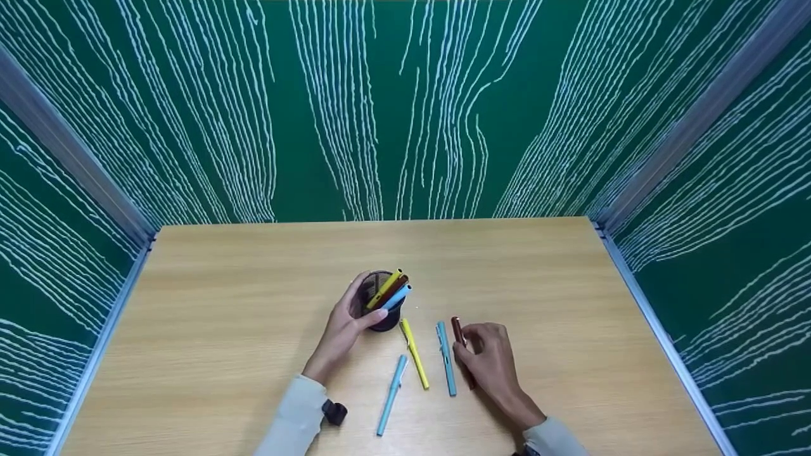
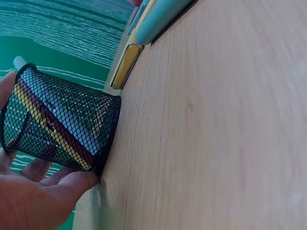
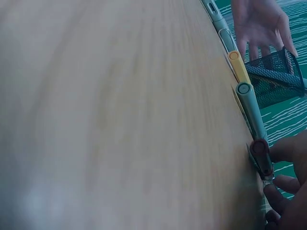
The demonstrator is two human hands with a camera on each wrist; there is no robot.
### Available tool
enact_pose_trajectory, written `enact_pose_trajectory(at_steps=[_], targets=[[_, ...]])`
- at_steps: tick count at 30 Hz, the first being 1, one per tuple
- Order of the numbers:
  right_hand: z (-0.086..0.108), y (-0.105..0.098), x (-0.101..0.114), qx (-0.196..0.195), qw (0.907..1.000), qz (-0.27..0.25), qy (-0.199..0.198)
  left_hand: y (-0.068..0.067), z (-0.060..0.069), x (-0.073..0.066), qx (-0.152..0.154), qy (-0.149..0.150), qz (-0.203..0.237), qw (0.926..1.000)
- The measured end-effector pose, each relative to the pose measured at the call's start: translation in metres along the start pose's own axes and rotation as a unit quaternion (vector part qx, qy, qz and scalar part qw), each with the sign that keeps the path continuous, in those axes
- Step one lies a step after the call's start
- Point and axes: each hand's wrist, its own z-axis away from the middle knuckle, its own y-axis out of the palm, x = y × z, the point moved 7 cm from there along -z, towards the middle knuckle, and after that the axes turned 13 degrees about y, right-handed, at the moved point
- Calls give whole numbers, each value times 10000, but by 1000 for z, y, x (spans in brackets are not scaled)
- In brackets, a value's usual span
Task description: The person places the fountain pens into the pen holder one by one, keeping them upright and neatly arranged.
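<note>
A black mesh cup (image 1: 384, 322) (image 2: 62, 117) holds a yellow, a dark brown and a blue pen (image 1: 398, 296). The left hand (image 1: 342, 329) (image 2: 33, 199) curls round the cup's side, its thumb near the rim in the head view. Over at the right, the right hand (image 1: 494, 361) (image 3: 290, 177) pinches a dark brown pen (image 1: 457, 329) (image 3: 261, 152) lying on the table, partly hidden by the fingers. Just left of that pen lies a light blue pen (image 1: 446, 361) (image 3: 252, 108). A yellow pen (image 1: 415, 358) (image 3: 238, 67) and another blue pen (image 1: 391, 396) lie further left.
The wooden table (image 1: 253, 285) is bordered by green panels (image 1: 323, 126) with white wavy lines, joined by metal posts (image 1: 690, 123) at the corners. A dark wrist-worn device (image 1: 334, 412) is at the left sleeve (image 1: 294, 411).
</note>
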Motion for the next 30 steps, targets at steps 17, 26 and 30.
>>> enact_pose_trajectory(at_steps=[17,26,30], targets=[[0,3,3,-338,9989,304,-84,-1,0,0,15,-64,-105,9999],[0,-4,3,-327,9992,215,-61,0,1,-2,41,17,184,9998],[-1,-11,2,-347,9994,67,56,1,2,-1,28,-64,179,9998]])
